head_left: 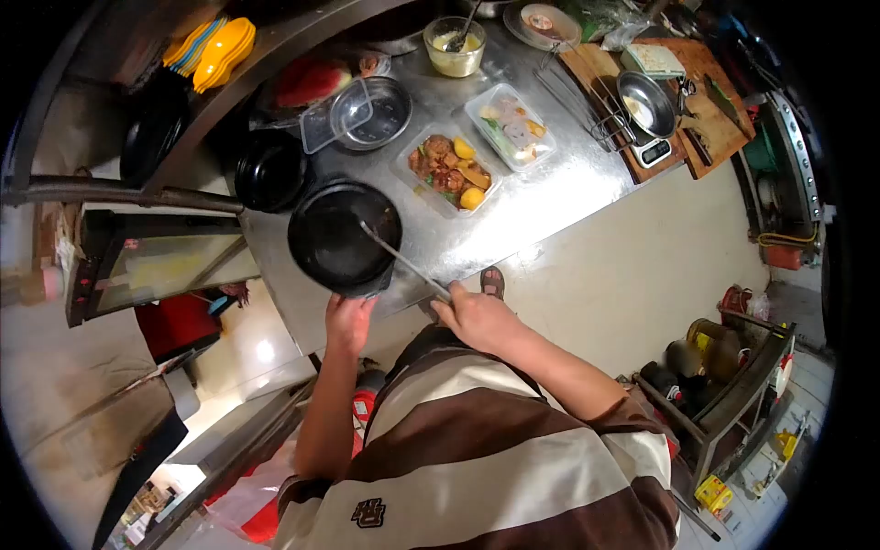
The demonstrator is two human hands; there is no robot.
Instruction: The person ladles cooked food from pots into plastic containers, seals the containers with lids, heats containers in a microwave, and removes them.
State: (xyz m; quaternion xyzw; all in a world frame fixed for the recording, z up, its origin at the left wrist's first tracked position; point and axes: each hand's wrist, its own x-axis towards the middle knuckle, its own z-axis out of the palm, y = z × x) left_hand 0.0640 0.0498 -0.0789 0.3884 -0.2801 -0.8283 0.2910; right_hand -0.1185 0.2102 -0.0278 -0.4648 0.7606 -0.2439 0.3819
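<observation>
A round black pot [341, 243] stands at the near edge of the steel table, with little showing inside it. My left hand [348, 321] is closed on its near side, the fingers partly hidden under the rim. My right hand [472, 316] grips a long thin metal utensil [403, 259], whose far end reaches into the pot; its exact kind is unclear. To the right of the pot sits a clear plastic container [406, 186] of braised meat chunks and yellow pieces. Just beyond it, a second clear container [483, 147] holds pale slices and greens.
Stacked black bowls [269, 171] stand left of the pot. Behind it are a metal bowl [390, 115] with a clear lid [321, 131] against it, and a glass bowl [456, 61] with a spoon. Right: cutting boards [706, 82], a metal pan [646, 103] and a scale [654, 153].
</observation>
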